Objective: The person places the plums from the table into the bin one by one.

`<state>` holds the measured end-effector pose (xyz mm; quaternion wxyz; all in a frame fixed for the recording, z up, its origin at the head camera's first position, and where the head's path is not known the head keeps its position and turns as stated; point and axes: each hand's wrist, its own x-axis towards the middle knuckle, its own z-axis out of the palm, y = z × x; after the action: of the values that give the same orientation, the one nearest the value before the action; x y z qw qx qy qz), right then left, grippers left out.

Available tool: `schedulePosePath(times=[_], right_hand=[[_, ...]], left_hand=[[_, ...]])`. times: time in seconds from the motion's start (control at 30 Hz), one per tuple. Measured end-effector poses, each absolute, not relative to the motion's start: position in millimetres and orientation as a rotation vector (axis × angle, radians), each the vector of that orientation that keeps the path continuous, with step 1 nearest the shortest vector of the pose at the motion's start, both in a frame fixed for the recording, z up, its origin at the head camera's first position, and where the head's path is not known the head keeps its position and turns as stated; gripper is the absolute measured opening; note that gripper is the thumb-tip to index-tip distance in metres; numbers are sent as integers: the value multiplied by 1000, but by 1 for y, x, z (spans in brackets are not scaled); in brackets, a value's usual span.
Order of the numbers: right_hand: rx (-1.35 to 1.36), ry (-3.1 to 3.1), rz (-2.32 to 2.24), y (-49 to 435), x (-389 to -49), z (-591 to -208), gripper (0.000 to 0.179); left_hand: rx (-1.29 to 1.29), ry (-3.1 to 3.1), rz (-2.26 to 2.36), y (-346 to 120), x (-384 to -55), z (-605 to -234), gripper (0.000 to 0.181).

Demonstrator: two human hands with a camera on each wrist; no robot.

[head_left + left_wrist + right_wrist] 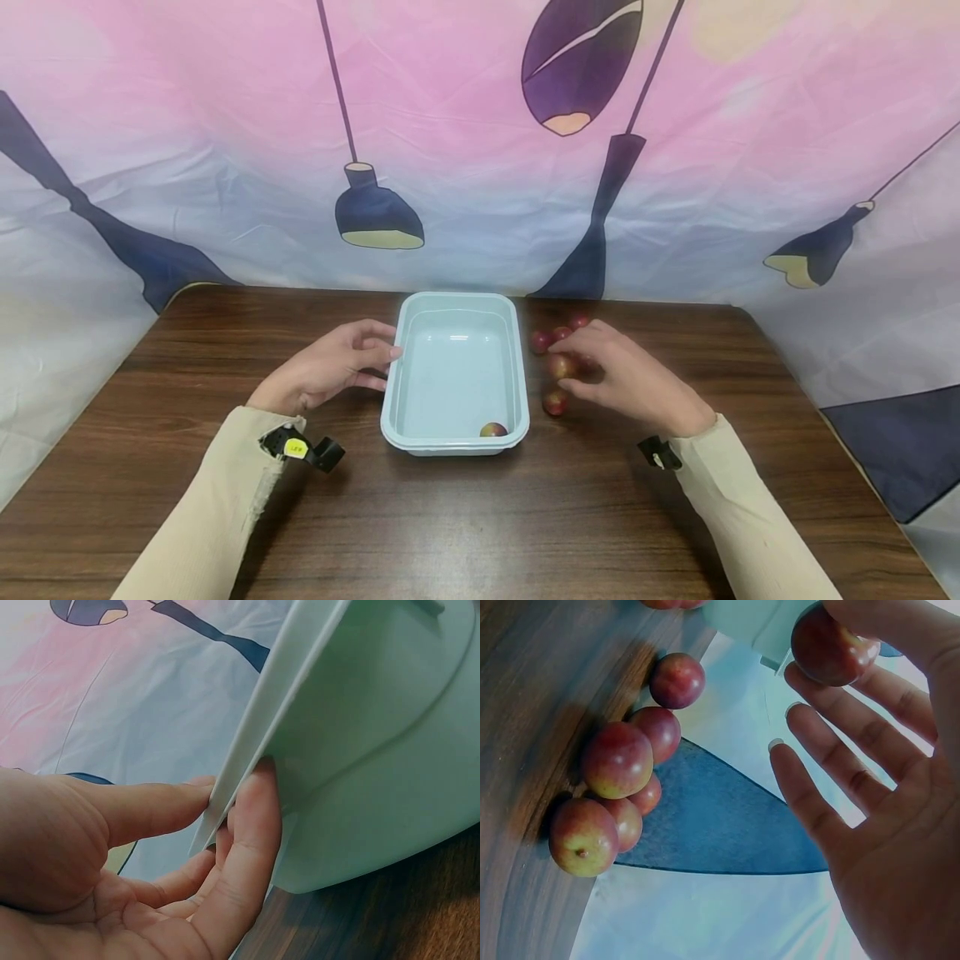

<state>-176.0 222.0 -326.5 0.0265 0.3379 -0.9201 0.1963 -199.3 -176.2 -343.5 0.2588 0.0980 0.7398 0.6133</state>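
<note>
A pale blue plastic basin (457, 367) stands on the table, with one plum (492, 430) in its near right corner. At its left side my left hand (337, 358) pinches the rim (251, 712) between thumb and fingers. To the right of the basin, my right hand (626, 375) holds a red plum (832, 646) between thumb and forefinger, while the other fingers are loosely spread. Several red-yellow plums (617, 760) lie in a cluster beside that hand, some partly hidden behind others. Another plum (555, 403) lies below the right fingertips in the head view.
The dark wood-grain table (450, 533) ends at a patterned cloth backdrop (465, 167) behind the basin. Black straps with small devices (296, 447) are fixed at both sleeve cuffs.
</note>
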Motion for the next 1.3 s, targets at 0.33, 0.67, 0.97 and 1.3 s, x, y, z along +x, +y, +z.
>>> schedulePosePath(times=[0.33,0.67,0.97,1.3], right_hand=[[1090,-2794,602,219,-175,-326,39],[1087,-2764,590,214,-170,-323,36],[1103,-2741,592,209,-166,-321,29],[1146,-2691,613,205,-163,-321,26]], left_hand=[[264,2007,1666,-175,-198,-344,57],[261,2008,1660,-175,-199,-345,57],[266,2012,1656,-175,-199,-343,57],[261,2013,1655,-174,-198,-342,55]])
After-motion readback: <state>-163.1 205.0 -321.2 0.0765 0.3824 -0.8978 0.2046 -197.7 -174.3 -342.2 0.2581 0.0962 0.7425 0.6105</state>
